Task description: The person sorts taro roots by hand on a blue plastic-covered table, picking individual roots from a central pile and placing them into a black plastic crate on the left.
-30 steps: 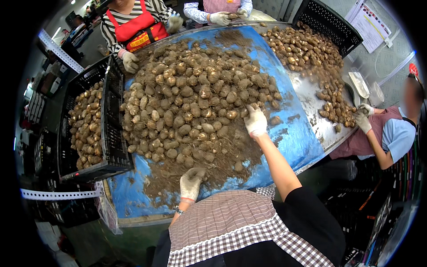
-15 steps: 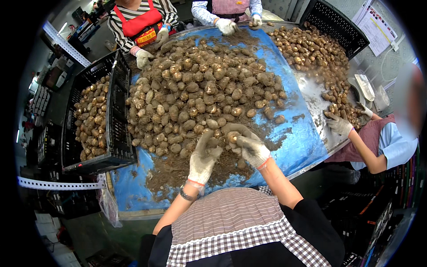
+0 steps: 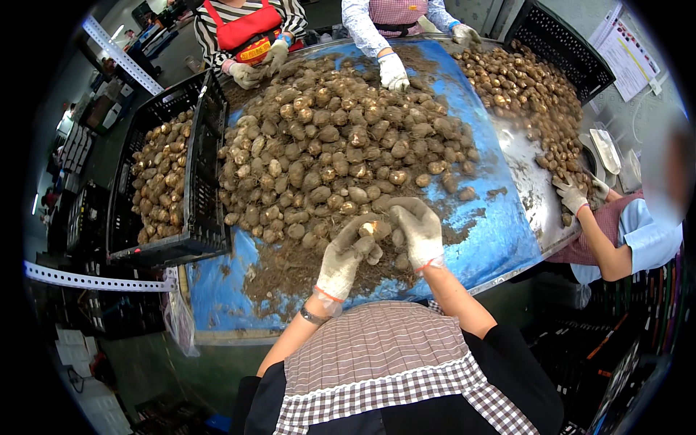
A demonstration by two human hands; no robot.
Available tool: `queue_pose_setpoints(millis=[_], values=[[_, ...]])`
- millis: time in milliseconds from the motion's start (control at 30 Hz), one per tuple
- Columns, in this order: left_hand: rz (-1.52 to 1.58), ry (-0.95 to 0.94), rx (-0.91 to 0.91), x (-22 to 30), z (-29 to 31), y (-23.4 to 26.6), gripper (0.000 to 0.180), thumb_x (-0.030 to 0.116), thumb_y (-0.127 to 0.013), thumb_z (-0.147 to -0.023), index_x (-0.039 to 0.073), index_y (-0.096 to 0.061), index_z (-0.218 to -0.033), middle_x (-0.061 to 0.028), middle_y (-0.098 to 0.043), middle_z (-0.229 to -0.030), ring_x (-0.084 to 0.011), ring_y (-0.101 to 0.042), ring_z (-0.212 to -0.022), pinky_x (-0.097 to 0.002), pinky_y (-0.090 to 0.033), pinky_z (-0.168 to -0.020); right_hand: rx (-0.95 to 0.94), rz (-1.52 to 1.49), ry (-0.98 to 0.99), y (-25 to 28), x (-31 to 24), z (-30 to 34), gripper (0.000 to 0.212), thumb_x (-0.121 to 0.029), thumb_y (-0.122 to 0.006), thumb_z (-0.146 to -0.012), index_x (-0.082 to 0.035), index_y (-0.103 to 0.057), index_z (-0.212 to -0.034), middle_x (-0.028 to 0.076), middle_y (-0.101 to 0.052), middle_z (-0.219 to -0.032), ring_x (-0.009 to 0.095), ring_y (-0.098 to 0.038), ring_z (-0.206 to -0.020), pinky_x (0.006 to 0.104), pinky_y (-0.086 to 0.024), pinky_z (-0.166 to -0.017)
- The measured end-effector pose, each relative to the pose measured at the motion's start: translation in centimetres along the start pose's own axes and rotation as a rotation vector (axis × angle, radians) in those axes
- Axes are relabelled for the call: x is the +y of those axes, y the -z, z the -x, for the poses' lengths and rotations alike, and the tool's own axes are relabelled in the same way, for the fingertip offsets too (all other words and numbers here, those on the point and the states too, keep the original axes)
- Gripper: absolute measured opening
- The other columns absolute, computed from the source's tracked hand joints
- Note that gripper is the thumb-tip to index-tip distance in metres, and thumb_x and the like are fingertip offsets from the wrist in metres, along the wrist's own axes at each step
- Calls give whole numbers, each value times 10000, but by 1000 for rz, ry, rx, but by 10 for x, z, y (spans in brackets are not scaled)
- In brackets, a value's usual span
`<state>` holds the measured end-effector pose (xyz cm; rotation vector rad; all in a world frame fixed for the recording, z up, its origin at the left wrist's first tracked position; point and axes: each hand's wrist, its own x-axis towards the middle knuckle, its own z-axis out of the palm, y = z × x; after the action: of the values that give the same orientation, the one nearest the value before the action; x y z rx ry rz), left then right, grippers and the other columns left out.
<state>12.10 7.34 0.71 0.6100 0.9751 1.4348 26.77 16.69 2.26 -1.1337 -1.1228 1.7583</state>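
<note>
A small brown taro [image 3: 370, 230] with a pale end sits between my two gloved hands, above the near edge of the heap. The fingers of my left hand [image 3: 343, 255] are closed round its left side. From the other side, my right hand [image 3: 420, 233] curls its fingers and thumb against it; exactly where they touch is partly hidden. Both gloves are white with soil-stained fingers. Beyond my hands lies a large heap of soil-covered, hairy taros [image 3: 319, 156] on a blue sheet [image 3: 500, 232].
A black crate [image 3: 206, 167] of taros stands at the left. More taros [image 3: 522, 94] lie on the metal tabletop at the right, below a tilted black crate [image 3: 562, 47]. Gloved co-workers stand at the far side and the right. Loose soil [image 3: 279, 283] covers the near sheet.
The taro has moved from my right hand's fingers to between both hands, and my left fingers have closed on it. A far co-worker's gloved hand has reached into the heap.
</note>
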Motion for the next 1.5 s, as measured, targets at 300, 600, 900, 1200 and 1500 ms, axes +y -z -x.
queue_pose_setpoints(millis=[300,600,900,1200,1500], values=[[-151,-53,111,-12,3,2,526,14,-686,-910,-23,-499,-1399,-113,-638,-1239,-141,-660,-968,-276,-565,-809,-294,346,357,-1,-2,7,191,-106,-672,-908,-19,-707,-1074,108,-664,-1067,191,-634,-987,315,-521,-878],[5,-26,66,-9,8,6,475,121,-608,-977,-45,-481,-1403,-133,-632,-1265,-165,-648,-1056,-318,-558,-867,-274,522,616,11,0,-2,244,-112,-686,-898,-13,-702,-1121,105,-684,-1084,183,-658,-976,302,-540,-882],[-1,16,184,-21,15,6,444,143,-633,-979,-48,-506,-1359,-115,-654,-1203,-149,-654,-1010,-259,-558,-816,-198,369,378,-6,5,22,180,-86,-663,-910,-9,-708,-1066,87,-707,-999,168,-676,-895,299,-547,-787],[-74,-34,34,-1,16,-8,440,230,-622,-994,-62,-540,-1312,-134,-685,-1113,-166,-671,-938,-286,-558,-771,-149,285,164,7,-5,11,264,-165,-595,-971,0,-651,-1169,53,-677,-898,105,-605,-767,249,-527,-749],[-460,-13,127,-7,15,3,405,225,-619,-993,-22,-562,-1309,-55,-695,-949,-95,-640,-792,-258,-519,-685,-260,426,194,-8,16,14,353,-299,-471,-1056,-44,-704,-1132,15,-652,-762,81,-547,-601,268,-473,-562]])
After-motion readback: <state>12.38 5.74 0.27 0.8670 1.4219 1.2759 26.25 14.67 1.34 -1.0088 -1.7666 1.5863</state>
